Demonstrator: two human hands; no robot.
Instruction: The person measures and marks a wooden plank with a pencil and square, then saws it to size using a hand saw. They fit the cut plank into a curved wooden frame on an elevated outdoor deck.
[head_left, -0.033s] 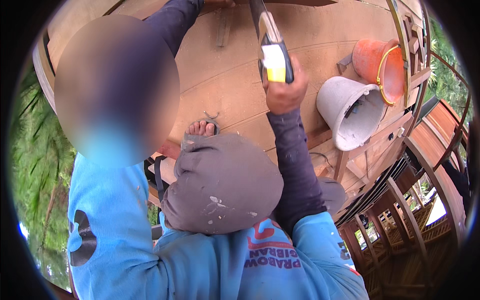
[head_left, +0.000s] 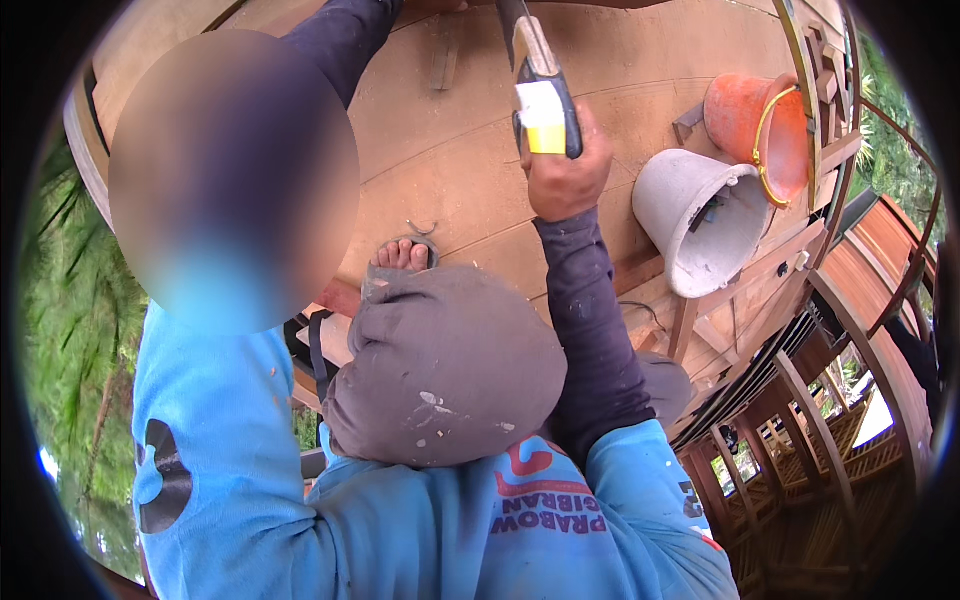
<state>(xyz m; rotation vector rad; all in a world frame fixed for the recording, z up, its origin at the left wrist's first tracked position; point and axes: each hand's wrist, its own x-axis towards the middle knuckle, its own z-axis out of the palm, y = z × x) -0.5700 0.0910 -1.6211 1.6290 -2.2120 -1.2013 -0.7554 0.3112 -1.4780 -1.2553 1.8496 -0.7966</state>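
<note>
My right hand (head_left: 572, 170) is wrapped round the black handle of a handsaw (head_left: 541, 92), which carries a white and yellow label. Its blade runs away from me and out of the top edge, beside a dark wooden board (head_left: 590, 3) that is mostly cut off. At that same edge, left of the saw, only a sliver of my left hand (head_left: 436, 4) shows; its fingers are out of sight. A blurred oval covers part of the left arm's side.
I crouch on a curved plank surface (head_left: 450, 170), one sandalled foot (head_left: 402, 256) on it. To the right, a grey bucket (head_left: 660, 205) and an orange bucket (head_left: 730, 112) with a yellow handle lie tipped. A small wood block (head_left: 443, 65) sits ahead. Timber framing (head_left: 815, 430) stands lower right.
My right hand and the handsaw have shifted slightly left and toward the top edge. The buckets and my foot look nearly the same.
</note>
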